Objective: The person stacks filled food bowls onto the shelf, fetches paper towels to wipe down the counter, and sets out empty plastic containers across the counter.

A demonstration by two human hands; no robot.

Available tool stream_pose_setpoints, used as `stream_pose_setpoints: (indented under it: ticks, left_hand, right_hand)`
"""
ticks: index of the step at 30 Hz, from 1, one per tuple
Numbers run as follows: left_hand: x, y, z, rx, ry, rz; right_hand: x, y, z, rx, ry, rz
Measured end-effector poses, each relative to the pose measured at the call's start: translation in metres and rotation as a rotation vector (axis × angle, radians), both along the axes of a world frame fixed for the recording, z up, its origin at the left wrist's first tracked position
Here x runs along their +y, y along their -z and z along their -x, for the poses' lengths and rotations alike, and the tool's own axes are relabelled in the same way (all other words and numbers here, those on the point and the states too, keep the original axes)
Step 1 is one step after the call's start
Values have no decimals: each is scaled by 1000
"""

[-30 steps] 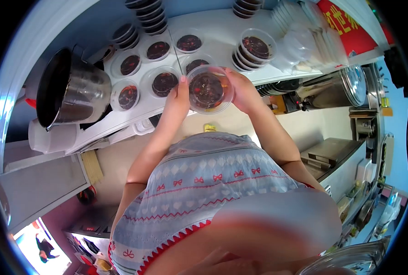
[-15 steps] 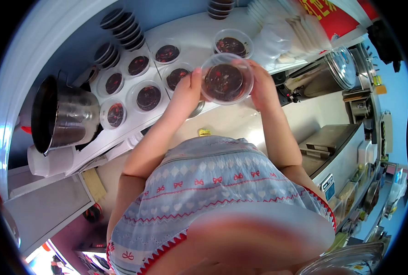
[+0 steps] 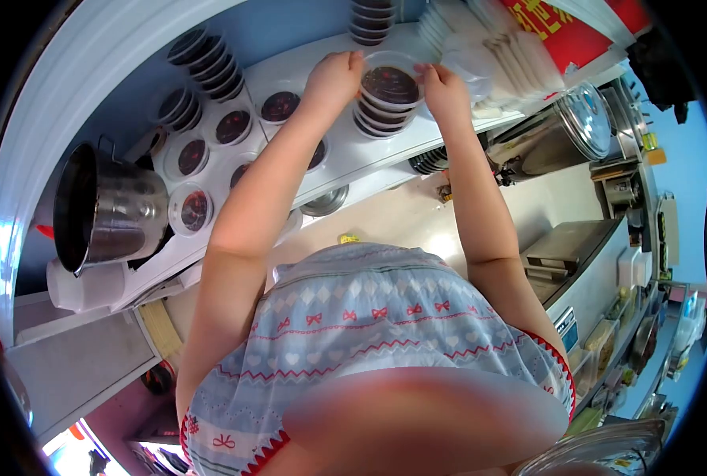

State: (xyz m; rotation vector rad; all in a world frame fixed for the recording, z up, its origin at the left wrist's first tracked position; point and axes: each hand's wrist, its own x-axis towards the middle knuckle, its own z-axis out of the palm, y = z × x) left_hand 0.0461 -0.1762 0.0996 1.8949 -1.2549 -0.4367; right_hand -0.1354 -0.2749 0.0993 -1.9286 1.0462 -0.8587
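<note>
Left hand (image 3: 334,81) and right hand (image 3: 447,91) share one bowl (image 3: 391,85)
Both grip its rim; stacked bowls (image 3: 380,119) sit just beneath them.

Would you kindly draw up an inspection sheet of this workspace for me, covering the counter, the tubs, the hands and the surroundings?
Surface: flat white counter, largely covered by tubs.
Job's things: stack of clear round plastic tubs with dark contents; similar tubs stand singly and in stacks.
Clutter: translucent white plastic pieces piled at right; large silver metal pot at left.
Hands: left hand and right hand at opposite sides of the top tub's rim.
Cables: nothing seen.
Surroundings: red panel with yellow characters; pale floor.
</note>
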Motion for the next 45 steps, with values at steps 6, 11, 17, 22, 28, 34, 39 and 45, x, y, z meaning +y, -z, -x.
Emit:
stream_pose_setpoints:
  ticks: [6, 11, 17, 22, 28, 34, 39, 45]
  left_hand:
    - [26, 10, 7, 270, -148, 175]
    - [36, 46, 44, 72, -12, 430]
    - [34, 37, 45, 407, 80, 509]
    - [71, 51, 20, 393, -136, 613]
    - [175, 40, 20, 550, -241, 511]
    - [248, 44, 31, 575, -455, 521]
    - [276, 51, 37, 573, -549, 573]
    - [281, 52, 37, 439, -562, 300]
  right_hand:
    - [14, 35, 26, -496, 61, -296]
    - [59, 70, 22, -548, 79, -1001]
    - [48, 61, -12, -621, -279, -1050]
    - [25, 70, -76, -659, -376, -1050]
    - [1, 64, -170, -652, -337, -1043]
    - [-17, 68, -235, -732, -256, -1096]
    - [-10, 36, -242, -759, -203, -1079]
    - [7, 119, -180, 55, -317, -266]
